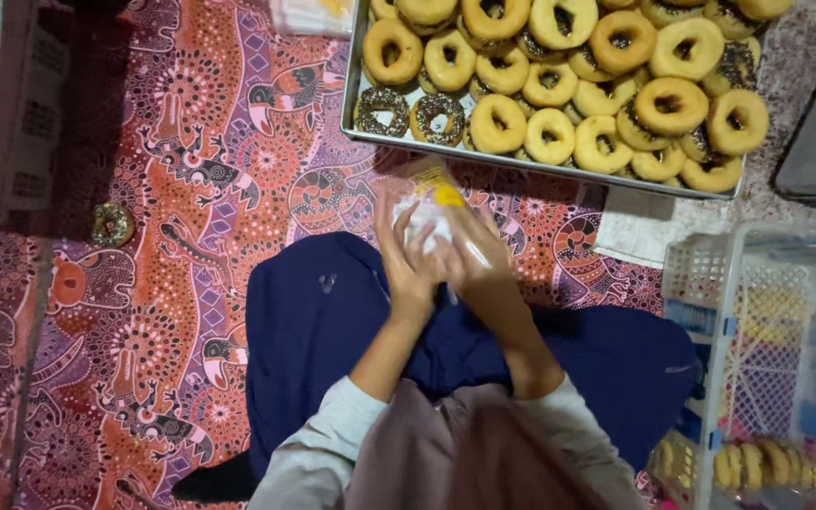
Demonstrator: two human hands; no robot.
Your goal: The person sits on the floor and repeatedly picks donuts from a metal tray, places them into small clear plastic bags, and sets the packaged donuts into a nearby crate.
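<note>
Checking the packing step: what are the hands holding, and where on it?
Both hands, left hand and right hand, hold a clear plastic bag by its lower part; contents unclear.

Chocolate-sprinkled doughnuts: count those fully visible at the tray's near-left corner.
2: one sprinkled doughnut at the corner of the metal tray, another right beside it. Darker ones deeper in the pile are partly hidden.
</note>
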